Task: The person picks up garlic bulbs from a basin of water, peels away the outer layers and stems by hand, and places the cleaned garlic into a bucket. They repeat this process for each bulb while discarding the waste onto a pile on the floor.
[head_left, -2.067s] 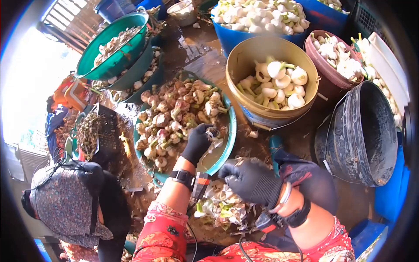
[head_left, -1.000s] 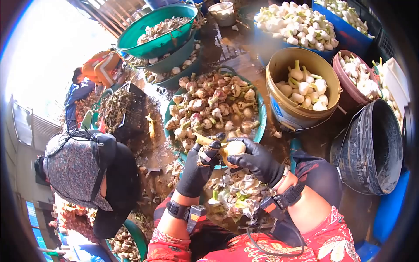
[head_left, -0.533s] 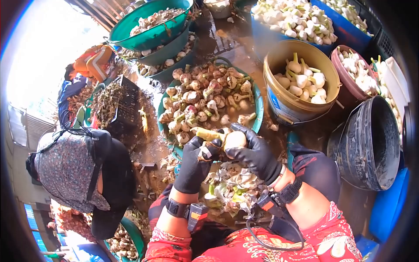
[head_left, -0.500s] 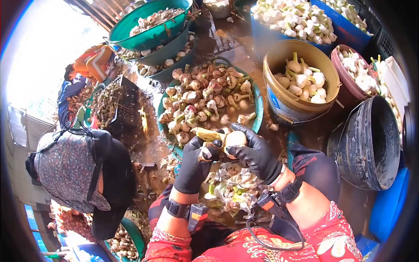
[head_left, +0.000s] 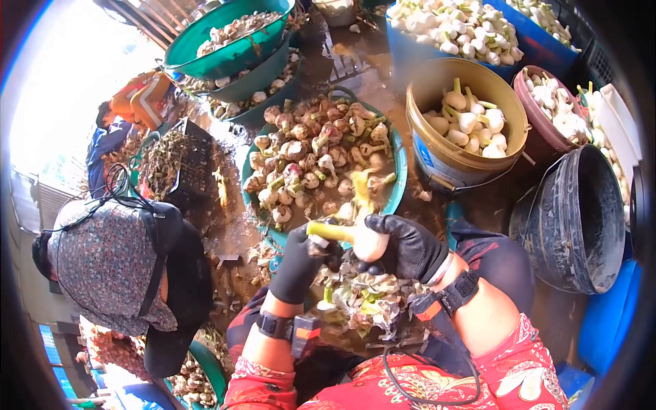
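My right hand (head_left: 410, 247), in a black glove, is closed around a pale garlic bulb (head_left: 370, 244), with the thumb on top. The bulb's green-yellow stem (head_left: 331, 231) points left, over the fingers of my left hand (head_left: 301, 263). That hand, gloved in black too, is closed, and a small white piece (head_left: 318, 240) shows at its fingers; what it grips is hard to make out. A blurred yellow strip of peel (head_left: 363, 191) stands above the bulb. Beyond my hands, a green tub (head_left: 402, 164) holds many unpeeled garlic bulbs (head_left: 294, 150).
Peeled skins (head_left: 365, 301) lie below my hands. At right are a tan bucket (head_left: 471, 160) of white bulbs, a pink tub (head_left: 540, 123) and a black bucket (head_left: 553, 225). Green basins (head_left: 225, 58) stand at back left. A person (head_left: 116, 263) bends over at left.
The garlic bulb has turned and its outer yellow leaf has come away from the stem, now upright above it. My right hand has shifted slightly lower.
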Tool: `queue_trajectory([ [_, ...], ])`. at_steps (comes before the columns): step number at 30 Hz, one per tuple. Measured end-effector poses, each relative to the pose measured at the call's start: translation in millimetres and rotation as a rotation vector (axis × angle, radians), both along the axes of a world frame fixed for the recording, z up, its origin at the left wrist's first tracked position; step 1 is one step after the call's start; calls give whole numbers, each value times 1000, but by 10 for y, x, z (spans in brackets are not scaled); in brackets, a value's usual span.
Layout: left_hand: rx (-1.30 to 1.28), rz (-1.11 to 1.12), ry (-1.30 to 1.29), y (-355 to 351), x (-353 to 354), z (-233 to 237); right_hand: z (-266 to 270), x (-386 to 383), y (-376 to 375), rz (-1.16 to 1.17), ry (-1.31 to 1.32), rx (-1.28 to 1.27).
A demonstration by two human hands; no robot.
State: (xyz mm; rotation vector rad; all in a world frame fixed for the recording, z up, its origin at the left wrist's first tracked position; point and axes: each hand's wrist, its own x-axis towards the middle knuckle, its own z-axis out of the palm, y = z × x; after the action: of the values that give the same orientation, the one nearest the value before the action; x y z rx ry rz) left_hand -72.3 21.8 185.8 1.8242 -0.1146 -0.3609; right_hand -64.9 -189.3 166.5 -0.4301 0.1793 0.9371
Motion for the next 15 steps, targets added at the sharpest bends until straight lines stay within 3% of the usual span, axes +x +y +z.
queue_trajectory([
  [2,-286,79,248,28,-59,33,-16,26,-51,-66,-45,-28],
  [5,-468,131,144,-79,-98,-34,69,15,-29,-93,-78,-52],
  [6,154,-227,-406,-2,8,2,76,4,-16,-127,-91,-69],
  [7,153,-225,-402,-32,-20,20,-129,26,-38,-142,-89,64],
  [9,-472,124,123,-195,-89,170,-205,45,-26,-119,-109,72],
  [10,-404,119,-13,-237,-92,188,-209,46,-2,-120,-109,71],
  [13,-216,122,7,-163,-43,120,-261,25,102,-350,-708,-521],
  [14,-283,185,80,-181,-73,103,-258,42,113,-355,-751,-683],
  [15,-528,159,-21,-132,-13,44,-211,48,137,-357,-791,-845],
])
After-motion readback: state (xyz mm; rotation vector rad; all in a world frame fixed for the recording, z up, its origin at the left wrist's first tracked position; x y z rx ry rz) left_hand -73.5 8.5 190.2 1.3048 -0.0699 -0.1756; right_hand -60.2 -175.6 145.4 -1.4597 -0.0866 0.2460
